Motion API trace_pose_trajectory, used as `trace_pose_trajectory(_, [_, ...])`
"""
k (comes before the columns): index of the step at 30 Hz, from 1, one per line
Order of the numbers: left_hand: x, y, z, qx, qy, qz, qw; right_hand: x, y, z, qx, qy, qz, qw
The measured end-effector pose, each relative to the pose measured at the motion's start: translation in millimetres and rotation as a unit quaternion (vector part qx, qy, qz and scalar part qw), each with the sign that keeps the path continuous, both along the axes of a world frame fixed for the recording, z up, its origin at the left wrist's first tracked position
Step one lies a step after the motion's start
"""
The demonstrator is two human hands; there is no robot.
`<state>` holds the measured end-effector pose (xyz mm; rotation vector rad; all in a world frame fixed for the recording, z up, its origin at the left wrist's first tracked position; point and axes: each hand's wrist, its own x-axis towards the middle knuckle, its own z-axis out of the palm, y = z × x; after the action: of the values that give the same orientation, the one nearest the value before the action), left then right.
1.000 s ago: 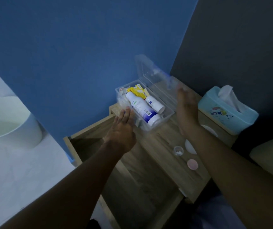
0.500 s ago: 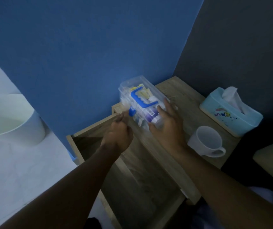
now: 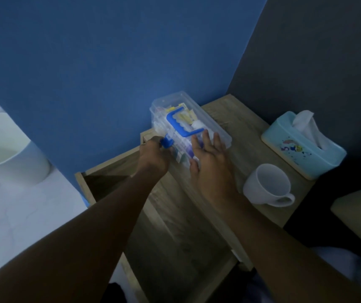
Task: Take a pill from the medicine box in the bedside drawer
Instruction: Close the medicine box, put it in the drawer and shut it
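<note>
Nothing readable here tbh. The tissue box has a small colourful cartoon print on its side, no lettering I can make out. Labels on the stuff inside the clear medicine box are too blurry to read.

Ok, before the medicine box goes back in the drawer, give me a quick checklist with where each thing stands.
1. Lid down on the medicine box: ok.
2. Blue latch snapped shut: cannot tell, the left hand is at it.
3. Right hand steadying the box top: ok.
4. Drawer open: ok.
5. White mug apart from the box: ok.
6. Tissue box apart from the box: ok.
</note>
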<state>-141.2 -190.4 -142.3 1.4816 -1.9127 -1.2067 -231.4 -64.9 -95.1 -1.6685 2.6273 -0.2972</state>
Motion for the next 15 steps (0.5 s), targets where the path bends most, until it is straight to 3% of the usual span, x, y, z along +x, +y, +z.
trace_pose_trajectory(8, [2.9,-1.0,4.6,-0.025,-0.02,-0.009,0.999,-0.9,3.9,2.5,0.013,0.003,0.013,1.0])
trace_pose_trajectory(15, [-0.8,5.8,11.9,-0.011,-0.025,-0.004,1.0,-0.2,1.7,2.2,0.061,0.072,0.039,0.995])
